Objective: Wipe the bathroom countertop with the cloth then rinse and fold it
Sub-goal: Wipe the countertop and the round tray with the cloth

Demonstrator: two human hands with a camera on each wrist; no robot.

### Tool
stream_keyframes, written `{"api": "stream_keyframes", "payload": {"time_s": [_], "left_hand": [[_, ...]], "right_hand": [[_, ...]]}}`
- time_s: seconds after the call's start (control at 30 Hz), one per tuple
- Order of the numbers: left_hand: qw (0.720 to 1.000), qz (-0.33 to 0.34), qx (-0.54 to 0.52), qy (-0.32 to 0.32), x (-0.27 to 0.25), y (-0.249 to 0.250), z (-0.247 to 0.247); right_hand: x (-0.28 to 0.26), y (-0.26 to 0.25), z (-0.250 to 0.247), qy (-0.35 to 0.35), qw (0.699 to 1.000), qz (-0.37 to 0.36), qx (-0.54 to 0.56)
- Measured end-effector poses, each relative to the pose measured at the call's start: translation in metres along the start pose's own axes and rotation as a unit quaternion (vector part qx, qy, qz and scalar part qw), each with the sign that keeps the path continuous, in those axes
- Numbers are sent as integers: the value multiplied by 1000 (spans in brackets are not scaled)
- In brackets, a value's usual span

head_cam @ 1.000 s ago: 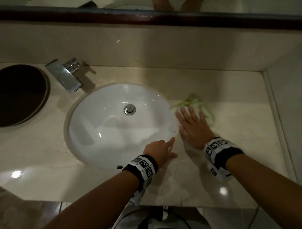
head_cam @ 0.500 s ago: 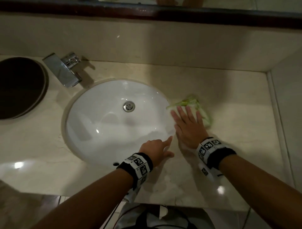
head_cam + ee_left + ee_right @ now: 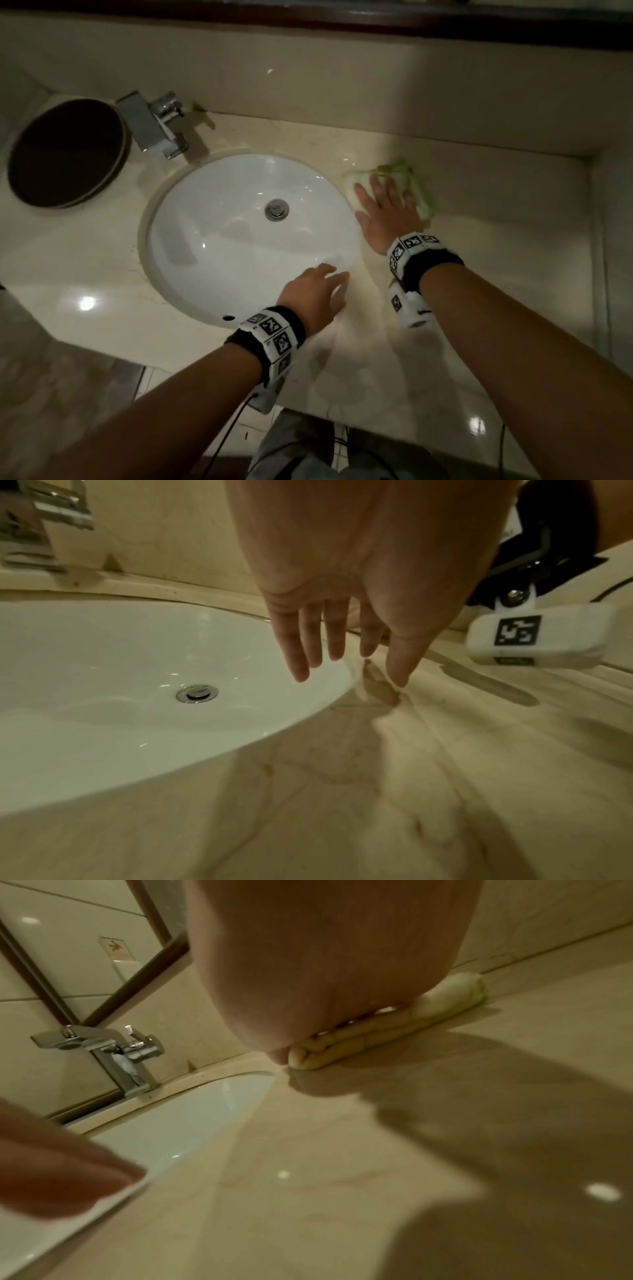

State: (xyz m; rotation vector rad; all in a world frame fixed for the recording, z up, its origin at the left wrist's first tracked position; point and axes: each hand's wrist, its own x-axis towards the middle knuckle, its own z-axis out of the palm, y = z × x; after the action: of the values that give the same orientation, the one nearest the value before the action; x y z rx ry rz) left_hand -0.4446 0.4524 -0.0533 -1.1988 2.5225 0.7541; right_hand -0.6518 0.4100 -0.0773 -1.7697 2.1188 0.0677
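Observation:
A pale green and white cloth (image 3: 420, 192) lies bunched on the beige marble countertop (image 3: 479, 240), just right of the white sink basin (image 3: 212, 260). My right hand (image 3: 383, 202) lies flat on the cloth with fingers straight and spread, pressing it down; the right wrist view shows the folded cloth (image 3: 394, 1034) squashed under the palm. My left hand (image 3: 325, 284) hovers at the basin's near right rim, fingers straight and holding nothing; in the left wrist view the left hand (image 3: 346, 656) has its fingertips just above the counter edge.
A chrome faucet (image 3: 154, 126) stands behind the basin at left, and a dark round bin opening (image 3: 65, 154) is set in the counter at far left. A backsplash wall and a dark mirror frame (image 3: 376, 24) close the back; a side wall bounds the right.
My right hand has slid the cloth farther back along the counter, away from me. My left hand's fingers have straightened out, staying by the basin's rim.

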Motion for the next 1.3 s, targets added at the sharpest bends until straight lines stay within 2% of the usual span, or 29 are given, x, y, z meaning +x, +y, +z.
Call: {"api": "stream_keyframes", "payload": {"time_s": [0.13, 0.23, 0.33, 0.43, 0.53, 0.73, 0.83, 1.0, 1.07, 1.3], "left_hand": [[999, 45, 6, 28, 14, 35, 3], [998, 44, 37, -7, 28, 63, 2], [995, 26, 91, -44, 47, 81, 2], [991, -1, 101, -91, 60, 86, 2], [990, -13, 73, -117, 63, 91, 3], [989, -16, 69, -127, 64, 96, -3], [989, -14, 77, -126, 65, 94, -1], [986, -11, 105, -126, 65, 95, -1], [985, -13, 110, -130, 65, 96, -1], [981, -20, 124, -145, 63, 100, -7]], "right_hand": [[-22, 48, -3, 7, 1000, 18, 11], [-44, 92, -1, 24, 998, 55, 2], [-72, 140, 0, 57, 991, 121, 8], [-95, 174, -3, 48, 982, 182, 22], [-100, 178, -3, 49, 979, 195, 20], [-82, 153, 1, 46, 974, 216, 41], [-71, 131, -1, 45, 982, 184, 16], [-51, 72, -3, 8, 999, 49, -4], [-48, 63, -1, -3, 1000, 14, -12], [-51, 80, 1, 23, 1000, -2, -8]]}}
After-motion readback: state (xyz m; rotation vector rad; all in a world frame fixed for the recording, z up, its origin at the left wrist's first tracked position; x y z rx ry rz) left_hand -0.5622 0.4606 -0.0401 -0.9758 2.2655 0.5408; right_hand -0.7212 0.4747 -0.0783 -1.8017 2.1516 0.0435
